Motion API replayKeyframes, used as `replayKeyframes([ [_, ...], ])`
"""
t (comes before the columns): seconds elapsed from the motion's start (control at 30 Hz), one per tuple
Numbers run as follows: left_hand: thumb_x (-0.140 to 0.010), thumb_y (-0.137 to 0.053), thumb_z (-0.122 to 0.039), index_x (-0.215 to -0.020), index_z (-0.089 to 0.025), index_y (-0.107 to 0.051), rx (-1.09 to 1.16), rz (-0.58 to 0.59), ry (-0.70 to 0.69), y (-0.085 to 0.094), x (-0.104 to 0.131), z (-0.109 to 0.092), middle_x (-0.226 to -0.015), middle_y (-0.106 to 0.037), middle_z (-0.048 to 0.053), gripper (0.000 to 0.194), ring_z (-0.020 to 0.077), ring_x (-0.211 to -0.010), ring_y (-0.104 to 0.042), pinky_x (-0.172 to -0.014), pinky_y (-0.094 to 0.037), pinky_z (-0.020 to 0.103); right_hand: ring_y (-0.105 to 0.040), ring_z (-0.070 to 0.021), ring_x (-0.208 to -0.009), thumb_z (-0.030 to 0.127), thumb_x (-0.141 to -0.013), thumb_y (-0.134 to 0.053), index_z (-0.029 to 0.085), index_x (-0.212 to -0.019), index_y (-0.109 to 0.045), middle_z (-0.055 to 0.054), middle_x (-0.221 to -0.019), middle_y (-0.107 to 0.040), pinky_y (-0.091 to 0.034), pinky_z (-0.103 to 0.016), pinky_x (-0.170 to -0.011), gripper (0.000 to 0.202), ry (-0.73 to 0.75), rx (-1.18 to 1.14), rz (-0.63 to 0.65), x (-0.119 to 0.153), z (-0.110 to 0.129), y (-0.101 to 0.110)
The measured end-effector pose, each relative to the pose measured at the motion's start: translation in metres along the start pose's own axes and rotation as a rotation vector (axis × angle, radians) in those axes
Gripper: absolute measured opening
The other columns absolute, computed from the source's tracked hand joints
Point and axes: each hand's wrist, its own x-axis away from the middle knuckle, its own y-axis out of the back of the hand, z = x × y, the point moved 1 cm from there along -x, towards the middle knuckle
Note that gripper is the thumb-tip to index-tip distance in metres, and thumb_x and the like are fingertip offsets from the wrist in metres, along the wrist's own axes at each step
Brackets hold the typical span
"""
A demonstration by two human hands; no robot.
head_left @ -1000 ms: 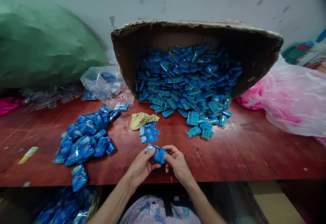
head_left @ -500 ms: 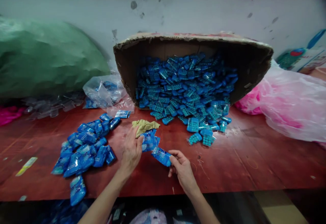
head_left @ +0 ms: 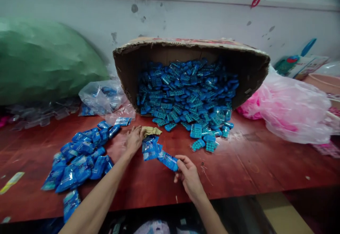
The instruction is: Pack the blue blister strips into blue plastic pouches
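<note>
My right hand (head_left: 190, 175) pinches one end of a shiny blue printed packet (head_left: 168, 160) between thumb and fingers, just above the red table. The packet's far end meets a small stack of flat blue packets (head_left: 151, 149). At the left end of a crumpled yellow cloth (head_left: 152, 131), my left hand (head_left: 135, 140) has its fingers curled on the fabric; the fingertips are partly hidden. The cloth lies against the top of the flat stack. Left of my forearm is a heap of filled blue packets (head_left: 82, 156), one of them at the table's front edge.
A tipped cardboard box (head_left: 123, 71) spills many blue blister-like pieces (head_left: 186, 92) onto the red table (head_left: 239, 163). A big green bag (head_left: 47, 60) and a clear plastic bag (head_left: 99, 95) stand left. Pink-filled plastic (head_left: 294, 106) lies right.
My left hand has drawn back from the flat packets to the cloth's left end, and the cloth looks more bunched. The right hand keeps its packet. The view has shifted slightly right.
</note>
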Motion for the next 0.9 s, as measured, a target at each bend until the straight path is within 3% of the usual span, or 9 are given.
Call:
replayKeyframes([
  [0.1, -0.083, -0.033, -0.041, -0.111, -0.013, -0.05, 0.059, -0.153, 0.036, 0.016, 0.026, -0.02, -0.128, -0.045, 0.019, 0.044, 0.0316, -0.126, -0.027, -0.098, -0.021, 0.049, -0.043, -0.0045, -0.037, 0.039, -0.068, -0.066, 0.016, -0.089, -0.054, 0.006, -0.059, -0.052, -0.042, -0.017, -0.033, 0.033, 0.074, 0.063, -0.054, 0.0, 0.001, 0.001],
  [0.17, -0.078, -0.041, -0.049, -0.109, -0.018, -0.049, 0.344, -0.233, 0.115, 0.022, 0.057, -0.036, -0.115, -0.055, 0.014, 0.044, 0.0271, -0.108, -0.048, -0.088, -0.036, 0.04, -0.045, -0.0052, -0.039, 0.039, -0.07, -0.064, 0.016, -0.09, -0.055, 0.004, -0.063, -0.054, -0.043, -0.018, -0.035, 0.031, 0.147, 0.151, -0.09, 0.002, 0.001, 0.0],
  [0.2, -0.074, -0.044, -0.053, -0.101, -0.019, -0.052, 0.519, -0.147, 0.217, 0.022, 0.074, -0.043, -0.099, -0.061, 0.011, 0.045, 0.0246, -0.091, -0.057, -0.076, -0.043, 0.036, -0.047, -0.0062, -0.042, 0.037, -0.071, -0.063, 0.017, -0.091, -0.055, 0.003, -0.066, -0.056, -0.043, -0.018, -0.037, 0.03, 0.185, 0.203, -0.098, 0.003, 0.001, -0.002],
  [0.27, -0.07, -0.046, -0.059, -0.089, -0.017, -0.054, 0.885, 0.198, 0.439, 0.014, 0.104, -0.059, -0.078, -0.063, 0.007, 0.047, 0.019, -0.064, -0.06, -0.053, -0.044, 0.028, -0.054, -0.0101, -0.054, 0.033, -0.074, -0.06, 0.017, -0.094, -0.056, -0.001, -0.076, -0.059, -0.047, -0.02, -0.044, 0.026, 0.264, 0.305, -0.089, 0.008, 0.0, -0.007],
  [0.33, -0.068, -0.053, -0.054, -0.082, -0.017, -0.054, 1.132, 0.41, 0.562, 0.005, 0.125, -0.073, -0.071, -0.063, 0.004, 0.04, 0.0142, -0.058, -0.059, -0.051, -0.042, 0.024, -0.058, -0.0143, -0.069, 0.028, -0.075, -0.059, 0.019, -0.095, -0.057, -0.003, -0.083, -0.061, -0.05, -0.023, -0.057, 0.022, 0.364, 0.403, -0.045, 0.014, -0.002, -0.013],
  [0.53, -0.067, -0.066, -0.027, -0.075, -0.015, -0.058, 1.509, 0.472, 0.624, -0.002, 0.134, -0.078, -0.069, -0.066, 0.0, 0.016, 0.0103, -0.066, -0.061, -0.066, -0.046, 0.021, -0.056, -0.0171, -0.083, 0.019, -0.074, -0.061, 0.023, -0.096, -0.06, -0.003, -0.088, -0.061, -0.046, -0.03, -0.078, 0.022, 0.6, 0.571, 0.065, 0.028, -0.007, -0.017],
  [0.63, -0.069, -0.064, -0.025, -0.082, -0.015, -0.06, 1.535, 0.518, 0.658, 0.003, 0.136, -0.071, -0.076, -0.067, 0.002, 0.017, 0.013, -0.073, -0.062, -0.072, -0.047, 0.025, -0.056, -0.0164, -0.08, 0.021, -0.072, -0.063, 0.023, -0.096, -0.059, -0.002, -0.088, -0.06, -0.048, -0.029, -0.073, 0.025, 0.517, 0.457, 0.077, 0.028, -0.012, -0.016],
  [0.8, -0.072, -0.062, -0.023, -0.088, -0.015, -0.06, 1.584, 0.622, 0.633, 0.006, 0.142, -0.061, -0.081, -0.068, 0.004, 0.018, 0.0157, -0.075, -0.062, -0.07, -0.049, 0.03, -0.052, -0.011, -0.059, 0.024, -0.066, -0.066, 0.024, -0.098, -0.055, 0.002, -0.076, -0.053, -0.046, -0.019, -0.04, 0.034, 0.181, 0.111, 0.145, 0.024, -0.019, -0.017],
  [0.9, -0.072, -0.062, -0.023, -0.088, -0.015, -0.061, 1.616, 0.638, 0.625, 0.006, 0.146, -0.059, -0.081, -0.067, 0.004, 0.018, 0.0148, -0.072, -0.062, -0.071, -0.048, 0.029, -0.048, -0.008, -0.053, 0.022, -0.064, -0.066, 0.024, -0.095, -0.057, 0.004, -0.075, -0.053, -0.044, -0.017, -0.037, 0.032, 0.138, 0.097, 0.193, 0.025, -0.017, -0.017],
])
